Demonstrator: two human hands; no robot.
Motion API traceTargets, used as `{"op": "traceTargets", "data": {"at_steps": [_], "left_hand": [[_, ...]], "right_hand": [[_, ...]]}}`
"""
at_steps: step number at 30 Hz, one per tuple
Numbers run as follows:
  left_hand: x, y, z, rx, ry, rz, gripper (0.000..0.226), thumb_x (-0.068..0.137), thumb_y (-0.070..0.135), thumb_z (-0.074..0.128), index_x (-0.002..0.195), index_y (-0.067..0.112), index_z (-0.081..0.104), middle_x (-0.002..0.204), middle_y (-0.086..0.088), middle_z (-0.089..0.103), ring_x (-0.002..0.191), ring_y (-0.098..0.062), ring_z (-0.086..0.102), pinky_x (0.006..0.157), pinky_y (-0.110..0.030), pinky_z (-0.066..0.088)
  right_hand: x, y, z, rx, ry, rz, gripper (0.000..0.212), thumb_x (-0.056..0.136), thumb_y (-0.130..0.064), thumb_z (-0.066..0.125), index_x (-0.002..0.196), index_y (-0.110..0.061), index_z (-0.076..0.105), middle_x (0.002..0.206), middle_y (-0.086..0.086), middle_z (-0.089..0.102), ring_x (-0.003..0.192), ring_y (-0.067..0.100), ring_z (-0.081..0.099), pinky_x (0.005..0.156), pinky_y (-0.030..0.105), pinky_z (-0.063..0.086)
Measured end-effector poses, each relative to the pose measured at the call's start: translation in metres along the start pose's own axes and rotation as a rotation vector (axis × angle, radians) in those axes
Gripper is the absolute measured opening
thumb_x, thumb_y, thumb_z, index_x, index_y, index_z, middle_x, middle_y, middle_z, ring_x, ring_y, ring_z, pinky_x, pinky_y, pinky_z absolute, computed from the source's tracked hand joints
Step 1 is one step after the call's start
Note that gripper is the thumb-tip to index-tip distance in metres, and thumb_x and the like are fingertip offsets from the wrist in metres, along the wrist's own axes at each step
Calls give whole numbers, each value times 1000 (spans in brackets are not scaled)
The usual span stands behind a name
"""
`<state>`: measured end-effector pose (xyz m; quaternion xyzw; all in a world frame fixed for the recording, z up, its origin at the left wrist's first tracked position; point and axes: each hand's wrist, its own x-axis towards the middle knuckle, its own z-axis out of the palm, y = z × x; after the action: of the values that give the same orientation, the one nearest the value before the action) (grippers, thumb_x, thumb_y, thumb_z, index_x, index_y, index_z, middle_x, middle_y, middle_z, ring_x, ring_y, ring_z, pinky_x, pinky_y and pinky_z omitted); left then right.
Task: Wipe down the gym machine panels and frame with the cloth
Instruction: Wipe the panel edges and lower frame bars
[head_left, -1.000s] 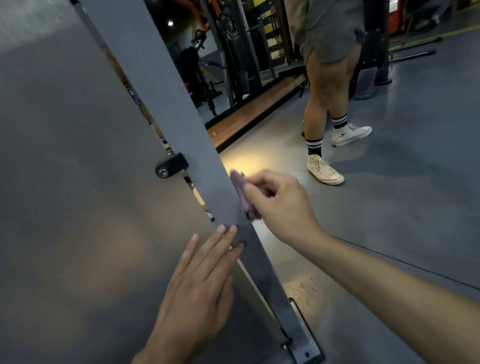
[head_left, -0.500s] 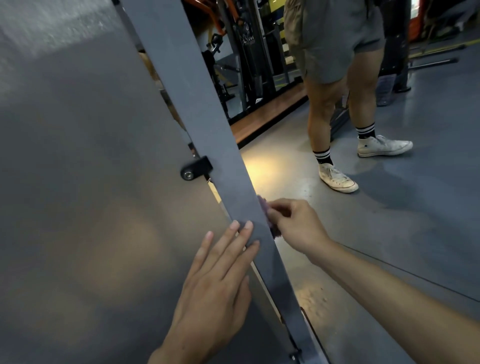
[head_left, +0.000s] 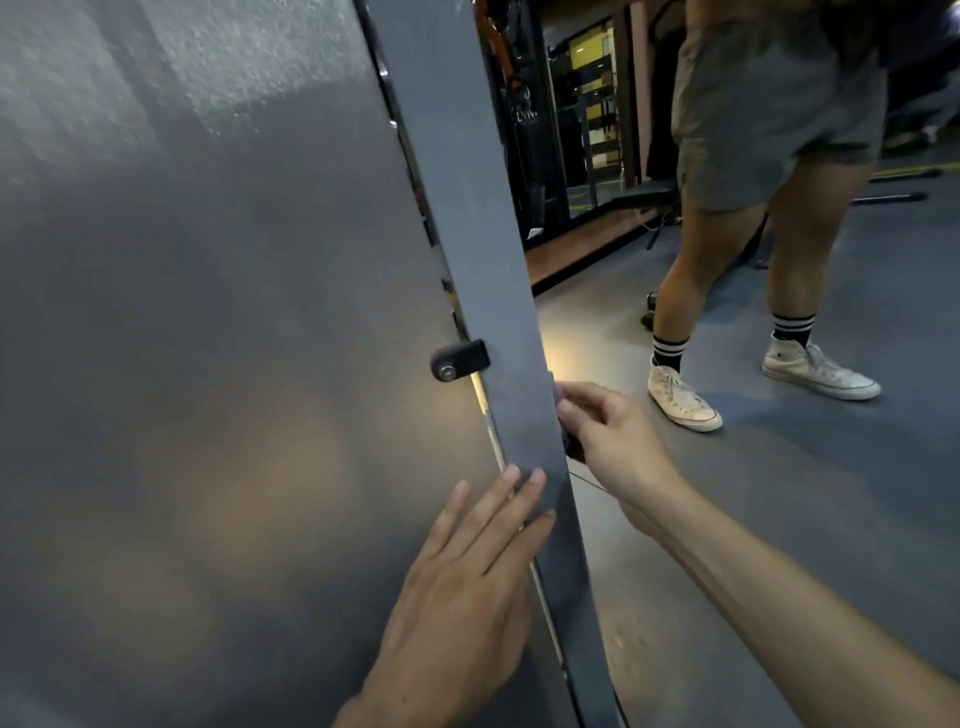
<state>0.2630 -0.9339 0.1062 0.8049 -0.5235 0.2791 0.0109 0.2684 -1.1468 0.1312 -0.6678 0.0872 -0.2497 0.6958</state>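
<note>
A large frosted grey panel (head_left: 208, 364) fills the left half of the view. A grey metal frame post (head_left: 478, 218) runs along its right edge, with a black bracket (head_left: 460, 359) joining the two. My left hand (head_left: 467, 587) lies flat on the panel, fingers straight, fingertips reaching onto the post. My right hand (head_left: 608, 436) grips a purple cloth (head_left: 560, 400) against the far side of the post. The post hides most of the cloth.
Another person stands close on the right in grey shorts, with white sneakers (head_left: 680, 397) on the grey floor (head_left: 779, 519). Dark gym machines (head_left: 524, 119) and a wooden platform edge (head_left: 582, 244) lie behind the post.
My view has risen and swung left, and the post now looks steeper. My right hand with the cloth has slipped further behind the post's edge. My left hand stays flat on the panel.
</note>
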Motion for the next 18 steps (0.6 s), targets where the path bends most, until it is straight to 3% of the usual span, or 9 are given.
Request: {"op": "traceTargets", "data": {"at_steps": [2,6,8,11,13,15,18], "left_hand": [[1,0,-3,5,-20,-1,60,83,20,52,143,20,58,167,0,34,157,-18,22,123,-47,21],[0,-1,-4,-5,-30,-13,58,82,22,58,139,21,62,166,2,35,157,-16,23,123,-45,20],[0,-2,-5,-17,-24,-19,61,80,21,62,142,21,61,165,3,36,156,-16,24,124,-44,19],[2,-1,-8,-62,-32,-23,69,74,18,72,142,20,61,163,2,40,155,-16,29,120,-45,25],[3,0,-12,-87,-23,-37,66,77,21,63,143,20,60,164,1,39,154,-15,29,121,-44,25],[4,1,-16,-109,-11,-63,66,78,21,55,144,20,58,165,1,36,155,-14,27,122,-42,24],[7,3,-22,-131,15,-110,76,75,17,72,148,18,53,167,1,31,156,-14,23,122,-42,23]], "right_hand": [[-6,-8,-1,34,-9,34,27,105,-7,54,123,-16,72,101,-5,79,95,12,75,80,29,61],[-11,-67,4,124,60,-156,27,104,-5,56,116,-23,73,89,-6,79,74,6,69,70,21,56],[-20,-87,6,99,82,-263,30,103,-5,58,112,-30,71,91,-9,79,83,3,70,75,21,58],[-40,-89,5,-34,118,-320,31,100,-8,63,124,-26,70,110,-10,77,105,3,71,89,27,59],[-53,-82,4,-97,142,-355,31,99,-9,66,120,-30,70,111,-13,76,107,1,70,92,27,57],[-64,-77,5,-165,163,-382,34,97,-11,69,108,-43,68,104,-22,75,105,-2,69,88,20,55],[-74,-72,10,-309,209,-417,31,93,-17,73,98,-47,66,103,-24,70,102,0,68,80,23,58]]}}
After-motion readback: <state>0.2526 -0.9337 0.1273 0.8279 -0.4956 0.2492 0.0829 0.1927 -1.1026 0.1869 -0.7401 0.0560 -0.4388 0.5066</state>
